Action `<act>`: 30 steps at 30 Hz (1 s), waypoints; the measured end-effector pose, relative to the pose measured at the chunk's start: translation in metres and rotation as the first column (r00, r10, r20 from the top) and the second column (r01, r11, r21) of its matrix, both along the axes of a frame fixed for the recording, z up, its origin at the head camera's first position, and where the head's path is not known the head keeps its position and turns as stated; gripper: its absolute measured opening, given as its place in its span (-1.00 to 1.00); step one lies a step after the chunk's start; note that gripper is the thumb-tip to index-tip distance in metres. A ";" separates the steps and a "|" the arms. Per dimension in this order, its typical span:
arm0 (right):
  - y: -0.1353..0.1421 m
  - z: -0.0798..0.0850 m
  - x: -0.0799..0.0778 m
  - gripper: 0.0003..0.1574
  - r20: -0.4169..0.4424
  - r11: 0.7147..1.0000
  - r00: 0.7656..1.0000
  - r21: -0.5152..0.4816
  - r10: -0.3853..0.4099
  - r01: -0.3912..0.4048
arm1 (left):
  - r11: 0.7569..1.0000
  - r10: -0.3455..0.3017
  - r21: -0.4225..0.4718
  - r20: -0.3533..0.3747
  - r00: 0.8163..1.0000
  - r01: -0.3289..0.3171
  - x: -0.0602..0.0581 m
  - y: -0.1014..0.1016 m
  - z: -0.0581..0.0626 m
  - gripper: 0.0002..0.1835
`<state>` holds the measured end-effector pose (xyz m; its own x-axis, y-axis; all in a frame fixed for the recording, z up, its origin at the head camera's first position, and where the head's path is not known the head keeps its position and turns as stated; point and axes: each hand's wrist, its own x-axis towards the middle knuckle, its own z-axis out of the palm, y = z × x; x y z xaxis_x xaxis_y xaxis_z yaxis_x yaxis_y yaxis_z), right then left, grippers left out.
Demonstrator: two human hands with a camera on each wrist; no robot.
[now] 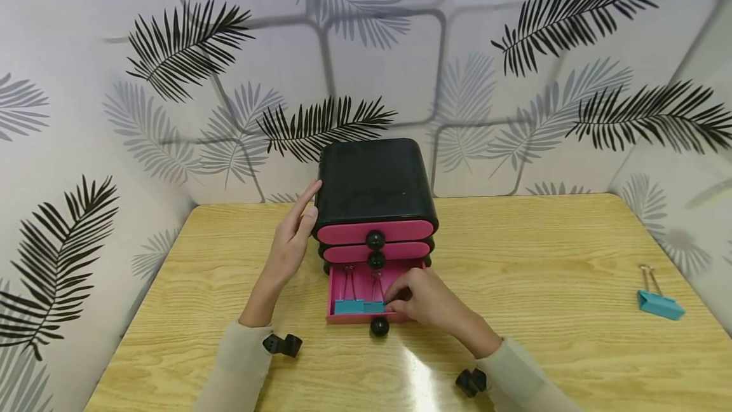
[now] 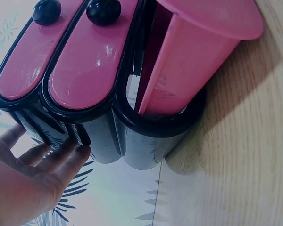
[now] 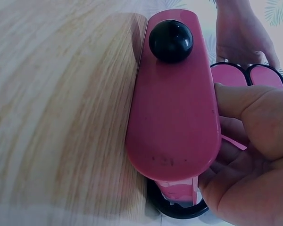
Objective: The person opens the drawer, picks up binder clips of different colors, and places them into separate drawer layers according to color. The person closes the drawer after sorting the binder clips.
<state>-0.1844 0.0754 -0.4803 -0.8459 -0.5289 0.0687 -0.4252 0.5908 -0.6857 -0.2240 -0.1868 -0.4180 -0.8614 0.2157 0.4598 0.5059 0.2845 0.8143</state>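
A small black cabinet [image 1: 372,183] with pink drawer fronts stands on the table, its bottom drawer [image 1: 337,319] pulled out. Inside lie two blue binder clips, a left one [image 1: 349,307] and a right one [image 1: 374,308], their wire handles pointing back. My right hand [image 1: 426,297] reaches into the drawer's right side and pinches the right clip at its end. In the right wrist view, the drawer front hides those fingertips. My left hand [image 1: 290,240] rests against the cabinet's left side, with fingers extended along the black shell [image 2: 99,141].
Another blue binder clip [image 1: 660,304] lies at the table's right side. Round black knobs stick out from the drawer fronts, including the open drawer's knob [image 1: 379,327]. A leaf-patterned wall covering [image 1: 377,68] rises behind the wooden table [image 1: 543,259].
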 end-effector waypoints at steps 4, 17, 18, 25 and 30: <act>0.002 0.001 0.001 -0.92 0.014 0.999 1.000 -0.038 -0.009 0.010 | 1.000 0.001 -0.003 0.000 1.000 -0.001 0.000 0.000 0.000 -0.47; 0.024 0.002 0.007 -0.86 0.030 0.975 0.998 -0.218 -0.047 0.052 | 1.000 -0.012 0.001 0.008 1.000 0.012 0.000 -0.001 -0.002 -0.46; 0.026 0.003 0.008 -0.86 0.030 0.974 0.998 -0.218 -0.054 0.059 | 1.000 -0.012 0.001 0.005 1.000 0.012 0.000 -0.001 -0.002 -0.46; 0.041 0.011 0.013 -0.85 0.044 0.959 0.995 -0.265 -0.095 0.103 | 1.000 -0.009 0.005 -0.015 1.000 0.009 -0.001 0.000 -0.002 -0.46; 0.048 0.013 0.017 -0.85 0.069 0.946 0.992 -0.299 -0.107 0.123 | 1.000 -0.006 0.000 -0.014 1.000 0.006 -0.001 0.000 -0.001 -0.46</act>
<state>-0.1669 0.1237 -0.4668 -0.9063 -0.3890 0.1652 -0.3262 0.3956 -0.8585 -0.2248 -0.1865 -0.4186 -0.8536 0.2207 0.4718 0.5189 0.2810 0.8074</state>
